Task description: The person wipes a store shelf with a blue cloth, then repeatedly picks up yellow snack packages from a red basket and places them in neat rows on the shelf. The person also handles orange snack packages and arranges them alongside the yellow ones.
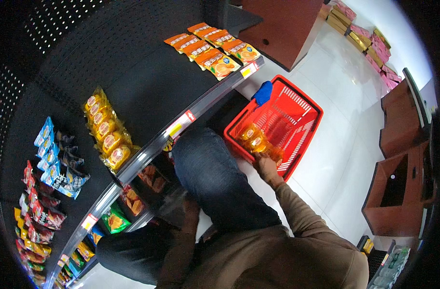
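My right hand [267, 168] reaches over the near rim of a red plastic shopping basket [306, 144] on the floor. Its fingers touch yellow-wrapped snack packs [258, 141] lying inside; whether they grip one cannot be told. A blue cloth-like item [262, 94] hangs at the basket's upper left rim. My left hand [191, 206] is low between my knees, in shadow, its fingers mostly hidden. A row of similar yellow packs [109, 135] stands on the black shelf to the left, and orange packets [214, 59] lie in two rows at the shelf's far end.
The shelf's clear front edge [147, 151] with price tags runs diagonally beside my knees. Blue snack bags [48, 155] and red bags [43, 216] fill its left end. A lower shelf holds a green bag [115, 219]. Brown cabinets [397, 195] stand at the right, with pink and gold boxes [368, 43] beyond.
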`<state>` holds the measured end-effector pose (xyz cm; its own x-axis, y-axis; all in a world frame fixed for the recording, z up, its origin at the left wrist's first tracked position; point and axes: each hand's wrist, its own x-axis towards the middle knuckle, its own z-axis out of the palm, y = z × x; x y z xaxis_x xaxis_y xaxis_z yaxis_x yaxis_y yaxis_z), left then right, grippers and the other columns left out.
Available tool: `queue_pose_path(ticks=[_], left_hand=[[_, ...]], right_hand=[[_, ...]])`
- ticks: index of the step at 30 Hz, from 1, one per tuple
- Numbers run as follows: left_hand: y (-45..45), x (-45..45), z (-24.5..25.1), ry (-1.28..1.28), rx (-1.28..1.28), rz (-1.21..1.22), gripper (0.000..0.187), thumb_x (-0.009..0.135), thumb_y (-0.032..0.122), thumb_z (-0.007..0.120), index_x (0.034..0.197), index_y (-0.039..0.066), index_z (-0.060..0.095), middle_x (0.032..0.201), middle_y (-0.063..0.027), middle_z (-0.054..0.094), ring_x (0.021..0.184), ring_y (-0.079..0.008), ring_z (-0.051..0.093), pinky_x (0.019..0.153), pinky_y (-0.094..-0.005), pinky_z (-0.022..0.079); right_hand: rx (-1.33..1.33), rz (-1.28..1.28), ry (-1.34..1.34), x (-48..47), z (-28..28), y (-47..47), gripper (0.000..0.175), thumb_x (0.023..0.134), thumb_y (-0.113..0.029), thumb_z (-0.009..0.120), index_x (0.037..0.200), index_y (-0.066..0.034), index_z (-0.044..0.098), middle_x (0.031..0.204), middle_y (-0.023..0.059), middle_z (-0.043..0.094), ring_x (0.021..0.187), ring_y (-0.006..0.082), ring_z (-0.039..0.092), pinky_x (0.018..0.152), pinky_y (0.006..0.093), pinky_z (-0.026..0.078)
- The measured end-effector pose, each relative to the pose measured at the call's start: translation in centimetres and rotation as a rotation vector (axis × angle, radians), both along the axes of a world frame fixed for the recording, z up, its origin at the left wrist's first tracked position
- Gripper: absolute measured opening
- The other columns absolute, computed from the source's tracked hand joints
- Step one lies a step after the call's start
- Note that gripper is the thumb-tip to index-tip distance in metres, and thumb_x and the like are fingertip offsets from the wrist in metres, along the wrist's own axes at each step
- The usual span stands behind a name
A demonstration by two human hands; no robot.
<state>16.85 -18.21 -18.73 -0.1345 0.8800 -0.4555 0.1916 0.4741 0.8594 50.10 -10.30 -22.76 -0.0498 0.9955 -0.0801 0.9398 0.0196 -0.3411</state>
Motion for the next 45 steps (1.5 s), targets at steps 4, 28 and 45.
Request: queue_pose_path(ticks=[4,28,45], left_hand=[[-3.7,1.4,-3.4,-0.048,-0.137,-0.021,0.015,0.098,0.010,0.050,0.107,0.000,0.056,0.094,-0.0081,0.061,0.077,-0.0171,0.062,0.066,-0.0308,0.050],[-2.6,10.0,-7.2,-0.217,-0.344,-0.196,0.022,0.097,0.015,0.051,0.114,0.002,0.055,0.105,-0.0101,0.060,0.091,-0.0219,0.058,0.078,-0.0336,0.045],[4.5,17.8,-9.3,-0.256,-0.401,-0.266,0.027,0.097,0.019,0.052,0.119,0.004,0.055,0.114,-0.0116,0.058,0.100,-0.0253,0.055,0.087,-0.0355,0.043]], right_hand=[[-0.052,-0.072,-0.075,3.2,-1.4,2.4,0.043,0.086,-0.027,0.065,0.126,-0.0130,0.057,0.099,0.0220,0.068,0.087,0.0410,0.066,0.078,0.0508,0.051],[-0.063,-0.162,-0.067,5.4,-1.7,5.9,0.029,0.089,-0.032,0.059,0.108,-0.0125,0.067,0.085,0.0227,0.069,0.081,0.0447,0.066,0.069,0.0548,0.051],[-0.101,-0.375,0.542,3.4,2.5,3.7,0.033,0.094,-0.025,0.053,0.119,-0.0036,0.059,0.116,0.0211,0.060,0.107,0.0385,0.059,0.087,0.0429,0.050]])
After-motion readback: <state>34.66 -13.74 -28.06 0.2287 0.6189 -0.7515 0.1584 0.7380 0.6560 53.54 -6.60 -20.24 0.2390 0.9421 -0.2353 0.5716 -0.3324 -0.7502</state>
